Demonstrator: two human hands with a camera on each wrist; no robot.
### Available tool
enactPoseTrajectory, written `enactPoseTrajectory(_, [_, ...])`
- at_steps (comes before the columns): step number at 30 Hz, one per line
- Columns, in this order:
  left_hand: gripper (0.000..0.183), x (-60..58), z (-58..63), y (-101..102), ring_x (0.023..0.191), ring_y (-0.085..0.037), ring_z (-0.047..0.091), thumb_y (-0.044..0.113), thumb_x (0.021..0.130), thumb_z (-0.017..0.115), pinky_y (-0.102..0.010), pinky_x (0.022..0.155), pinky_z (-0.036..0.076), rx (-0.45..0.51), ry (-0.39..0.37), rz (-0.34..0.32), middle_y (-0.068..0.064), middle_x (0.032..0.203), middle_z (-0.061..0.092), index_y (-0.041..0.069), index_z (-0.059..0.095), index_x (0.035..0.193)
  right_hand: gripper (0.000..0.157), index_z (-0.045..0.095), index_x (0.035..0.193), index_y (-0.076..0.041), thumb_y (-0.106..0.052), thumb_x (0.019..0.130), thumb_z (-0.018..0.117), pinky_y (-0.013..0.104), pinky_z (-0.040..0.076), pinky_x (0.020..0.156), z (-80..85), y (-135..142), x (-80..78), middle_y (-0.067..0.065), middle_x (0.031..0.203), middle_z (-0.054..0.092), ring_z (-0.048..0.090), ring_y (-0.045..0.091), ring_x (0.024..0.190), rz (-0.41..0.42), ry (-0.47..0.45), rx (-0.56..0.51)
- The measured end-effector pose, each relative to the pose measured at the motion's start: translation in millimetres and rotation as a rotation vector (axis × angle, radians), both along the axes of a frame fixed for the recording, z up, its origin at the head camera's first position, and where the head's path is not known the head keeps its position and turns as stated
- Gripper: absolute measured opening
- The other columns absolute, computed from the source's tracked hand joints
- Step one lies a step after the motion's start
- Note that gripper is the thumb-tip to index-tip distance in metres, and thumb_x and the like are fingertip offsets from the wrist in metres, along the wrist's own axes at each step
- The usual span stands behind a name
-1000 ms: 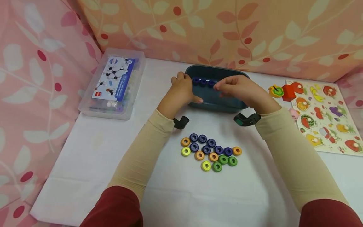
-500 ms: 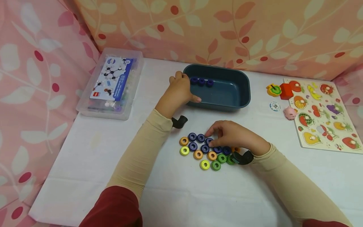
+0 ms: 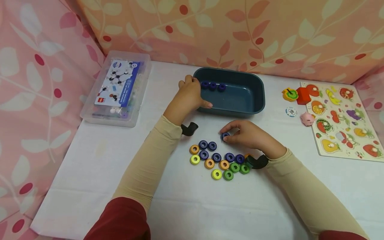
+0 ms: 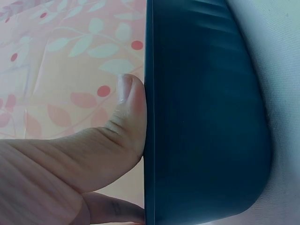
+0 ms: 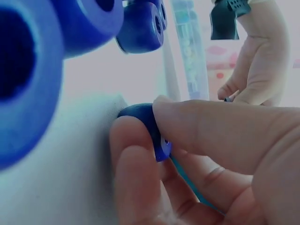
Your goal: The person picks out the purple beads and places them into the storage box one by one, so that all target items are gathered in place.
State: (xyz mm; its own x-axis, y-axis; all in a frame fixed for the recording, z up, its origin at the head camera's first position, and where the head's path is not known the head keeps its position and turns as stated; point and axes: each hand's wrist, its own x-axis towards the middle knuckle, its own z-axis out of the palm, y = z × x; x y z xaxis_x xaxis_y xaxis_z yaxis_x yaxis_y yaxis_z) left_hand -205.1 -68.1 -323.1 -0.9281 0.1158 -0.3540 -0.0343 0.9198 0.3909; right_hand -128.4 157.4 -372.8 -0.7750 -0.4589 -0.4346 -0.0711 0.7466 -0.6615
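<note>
My right hand (image 3: pixel 250 135) pinches a dark blue ring-shaped bead (image 3: pixel 225 136) between thumb and fingers, close over the table just behind the loose beads. In the right wrist view the same blue bead (image 5: pixel 145 117) shows between the fingertips. At the left end of a dark teal plastic tub (image 3: pixel 240 112), my left hand (image 3: pixel 189 95) grips the rim. The left wrist view has the left thumb (image 4: pixel 126 112) against the rim of the tub (image 4: pixel 206 112). Inside the tub, 3 dark blue beads (image 3: pixel 212 86) sit in a row along the back left.
Several loose blue, orange, yellow and green beads (image 3: pixel 216 157) lie in front of the tub. A clear molecular model box (image 3: pixel 117 86) stands at left. On the right are a fruit puzzle board (image 3: pixel 345 123), red block (image 3: pixel 303 96), pink toy (image 3: pixel 307 119) and round token (image 3: pixel 291 112).
My right hand came from inside the tub to the loose beads, took hold of a blue one and moved it slightly back. The left hand stays on the rim.
</note>
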Motion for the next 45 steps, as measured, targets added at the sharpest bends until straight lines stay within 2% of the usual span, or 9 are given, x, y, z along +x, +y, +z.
enactPoseTrajectory(5, [0.114,0.8,0.1,-0.2,0.133,-0.032,0.03,0.054,0.076,0.083,-0.038,0.113,0.038,0.007,-0.006,0.006,-0.015,0.156,0.023,0.0,0.024,0.157,0.027,0.075,0.114,-0.018,-0.022,0.088,0.078,0.033,0.045,0.085,-1.5,2.2,-3.0,0.002,0.117,0.073,0.056,0.021,0.103,-0.024,-0.023,-0.009])
enactPoseTrajectory(11, [0.114,0.6,1.1,-0.2,0.133,-0.033,0.03,0.054,0.076,0.082,-0.037,0.113,0.037,0.0,-0.008,-0.002,-0.015,0.155,0.024,-0.001,0.024,0.157,0.028,0.075,0.115,-0.019,-0.024,0.087,0.078,0.031,0.046,0.081,4.3,1.8,-1.4,0.001,0.117,0.073,0.058,0.019,0.096,-0.027,-0.034,-0.008])
enactPoseTrajectory(18, [0.114,0.0,2.5,-0.3,0.133,-0.032,0.029,0.053,0.076,0.083,-0.037,0.113,0.038,0.009,-0.012,-0.001,-0.015,0.155,0.024,-0.001,0.024,0.157,0.035,0.073,0.12,-0.02,-0.034,0.088,0.078,0.033,0.048,0.082,45.2,-3.2,-6.5,0.002,0.108,0.075,0.068,0.017,0.089,-0.048,-0.034,-0.015])
enactPoseTrajectory(24, [0.115,-0.8,2.9,-0.7,0.131,-0.032,0.029,0.055,0.076,0.082,-0.036,0.112,0.038,0.007,-0.014,-0.007,-0.015,0.154,0.024,-0.001,0.023,0.157,0.044,0.069,0.128,-0.022,-0.043,0.09,0.074,0.046,0.044,0.097,80.5,-2.7,-47.7,0.007,0.12,0.069,0.06,0.023,0.112,-0.195,0.045,0.021])
enactPoseTrajectory(29, [0.115,0.4,2.1,-0.2,0.13,-0.031,0.03,0.056,0.075,0.081,-0.036,0.111,0.039,0.005,-0.005,-0.004,-0.015,0.152,0.026,-0.001,0.024,0.156,0.049,0.065,0.134,-0.014,-0.04,0.092,0.072,0.051,0.039,0.111,78.7,-0.7,-98.4,0.006,0.117,0.072,0.065,0.019,0.115,-0.249,0.087,0.063])
enactPoseTrajectory(34, [0.116,2.3,0.8,1.2,0.131,-0.032,0.03,0.055,0.076,0.081,-0.035,0.11,0.04,0.007,-0.008,-0.01,-0.015,0.154,0.024,-0.001,0.022,0.157,0.046,0.062,0.134,-0.004,-0.025,0.094,0.071,0.029,0.054,0.094,63.4,0.6,-130.8,-0.007,0.088,0.074,0.071,0.002,0.079,-0.3,-0.017,0.04])
enactPoseTrajectory(37, [0.117,2.1,1.0,2.3,0.131,-0.032,0.029,0.056,0.076,0.081,-0.034,0.109,0.041,0.001,-0.011,-0.019,-0.015,0.156,0.021,-0.001,0.019,0.158,0.044,0.058,0.136,0.0,-0.018,0.096,0.068,0.016,0.055,0.075,56.1,0.1,-141.1,-0.009,0.084,0.069,0.069,-0.001,0.074,-0.321,-0.078,0.042])
enactPoseTrajectory(40, [0.119,1.2,0.7,2.4,0.132,-0.032,0.029,0.057,0.075,0.081,-0.033,0.109,0.042,-0.011,-0.01,-0.015,-0.015,0.157,0.02,0.0,0.018,0.159,0.045,0.055,0.138,0.001,-0.014,0.097,0.065,0.013,0.052,0.067,50.4,-2.5,-148.4,-0.007,0.081,0.068,0.069,0.001,0.073,-0.323,-0.115,0.054])
enactPoseTrajectory(45, [0.118,-0.1,0.0,0.0,0.131,-0.032,0.029,0.056,0.075,0.081,-0.033,0.109,0.042,-0.009,-0.015,-0.008,-0.015,0.157,0.02,0.0,0.019,0.159,0.046,0.053,0.142,-0.001,-0.013,0.098,0.063,0.015,0.052,0.071,42.9,-8.8,-157.4,-0.009,0.08,0.067,0.067,0.001,0.073,-0.297,-0.158,0.086])
